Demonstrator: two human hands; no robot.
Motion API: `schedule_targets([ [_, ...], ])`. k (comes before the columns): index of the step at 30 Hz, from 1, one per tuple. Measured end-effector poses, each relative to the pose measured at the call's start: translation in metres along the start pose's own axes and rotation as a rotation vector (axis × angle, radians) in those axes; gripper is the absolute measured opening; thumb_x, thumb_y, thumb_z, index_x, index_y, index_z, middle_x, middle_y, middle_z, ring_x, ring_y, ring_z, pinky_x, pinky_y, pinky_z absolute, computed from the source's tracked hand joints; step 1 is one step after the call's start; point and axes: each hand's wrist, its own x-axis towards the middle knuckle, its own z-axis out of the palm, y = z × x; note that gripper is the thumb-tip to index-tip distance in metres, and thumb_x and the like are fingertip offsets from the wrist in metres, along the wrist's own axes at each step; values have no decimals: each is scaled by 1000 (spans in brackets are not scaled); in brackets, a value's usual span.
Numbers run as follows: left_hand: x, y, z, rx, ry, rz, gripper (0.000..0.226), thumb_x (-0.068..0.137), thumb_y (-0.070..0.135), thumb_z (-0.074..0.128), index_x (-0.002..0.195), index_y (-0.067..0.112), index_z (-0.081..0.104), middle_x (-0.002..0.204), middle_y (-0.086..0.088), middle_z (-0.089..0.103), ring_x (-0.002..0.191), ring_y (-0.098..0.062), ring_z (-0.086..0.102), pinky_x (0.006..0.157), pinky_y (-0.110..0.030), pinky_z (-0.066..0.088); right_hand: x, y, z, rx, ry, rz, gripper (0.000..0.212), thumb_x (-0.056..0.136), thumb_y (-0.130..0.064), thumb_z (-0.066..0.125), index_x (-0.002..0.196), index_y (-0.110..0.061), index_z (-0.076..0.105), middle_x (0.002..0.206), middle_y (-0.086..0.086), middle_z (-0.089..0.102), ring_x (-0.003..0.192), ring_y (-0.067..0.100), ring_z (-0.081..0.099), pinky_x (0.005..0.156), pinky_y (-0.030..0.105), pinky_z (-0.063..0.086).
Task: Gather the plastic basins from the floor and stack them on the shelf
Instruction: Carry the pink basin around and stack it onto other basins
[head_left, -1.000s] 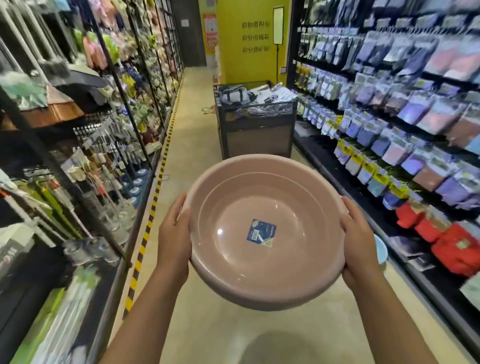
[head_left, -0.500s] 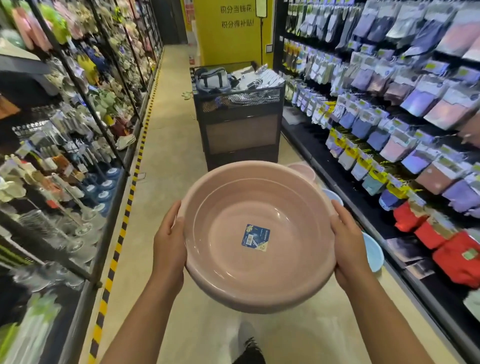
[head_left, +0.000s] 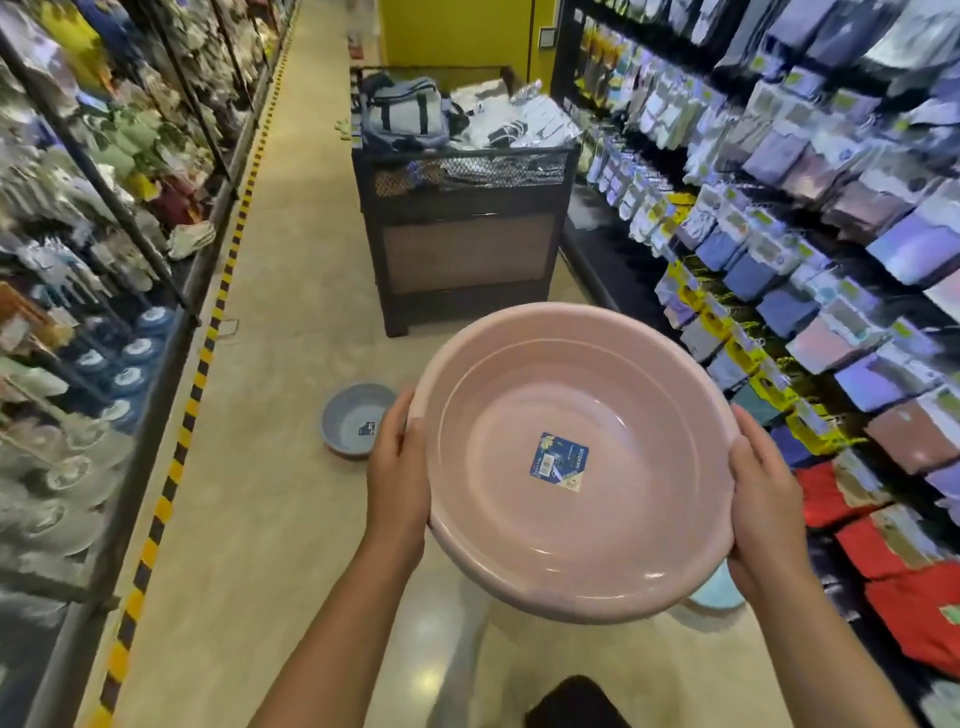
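Observation:
I hold a large pink plastic basin (head_left: 571, 519) in front of me, tilted so its inside faces up; a blue label is stuck to its bottom. My left hand (head_left: 397, 467) grips its left rim and my right hand (head_left: 763, 514) grips its right rim. A grey-blue basin (head_left: 349, 422) lies on the floor just left of my left hand. A light blue basin (head_left: 719, 597) peeks out on the floor beneath the pink one, mostly hidden.
A black display cart (head_left: 465, 244) with bags on top stands in the aisle ahead. Shelves of hanging goods (head_left: 831, 234) line the right; shelves (head_left: 93, 260) line the left behind a yellow-black floor stripe (head_left: 202, 364). A dark shoe (head_left: 571, 701) shows at the bottom.
The view has tilted down and moved forward along the aisle. The pink basin has shifted right in view, uncovering the grey-blue basin on the floor. Both hands keep their grip.

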Motion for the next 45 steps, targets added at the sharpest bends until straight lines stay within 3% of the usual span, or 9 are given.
schedule_targets([
  [6,87,-2,50,32,70,-29,42,105,26,44,109,65,59,108,36,66,101,6,65,81,-22,56,112,5,59,2,-73,33,35,103,-31,49,112,-59,67,135,-23,64,124,7,62,106,44,50],
  [10,137,13,64,30,176,-44,50,105,24,44,102,72,58,103,48,61,97,19,60,72,-10,50,178,4,118,17,-190,34,41,105,-23,45,119,-54,67,116,-39,67,109,-12,64,101,37,51],
  [14,181,23,60,9,313,-65,47,105,28,45,103,73,58,102,43,65,94,11,66,72,-18,55,228,-10,185,-26,-386,-4,40,103,-24,44,132,-42,65,134,-15,67,125,16,62,105,49,50],
  [17,210,28,44,-6,398,-57,42,105,29,46,110,69,57,105,45,63,96,14,65,66,-11,54,248,-24,238,-57,-494,-35,38,106,-24,43,139,-28,61,140,-1,62,127,20,59,109,55,48],
  [22,271,28,-1,-20,497,-44,37,106,35,44,123,66,53,127,39,56,116,8,59,93,-29,54,258,-33,341,-50,-579,1,38,108,-28,44,130,-55,58,120,-41,61,111,-17,57,96,28,50],
  [27,339,28,-63,-21,546,-49,38,107,34,43,137,55,51,142,21,55,125,-4,57,104,-41,51,252,-33,439,-69,-659,-12,43,108,-28,43,149,-41,49,111,-53,55,100,-32,52,69,-1,47],
  [33,421,31,-130,35,512,-50,42,106,34,48,146,47,46,149,14,50,131,-10,53,106,-46,49,235,-35,538,-106,-700,29,40,104,-38,50,113,-76,53,107,-37,67,97,-4,70,63,22,61],
  [40,514,31,-171,63,439,-66,42,105,33,51,132,64,49,144,24,52,123,-2,58,96,-38,55,259,-28,628,-164,-655,0,40,105,-29,49,139,-50,53,115,-18,71,97,1,70,77,36,62],
  [45,585,35,-187,121,384,-117,43,94,40,56,117,75,48,112,41,61,98,9,65,69,-21,58,290,-21,698,-194,-687,40,46,103,-27,49,143,-50,48,103,-27,70,92,3,72,72,34,63],
])
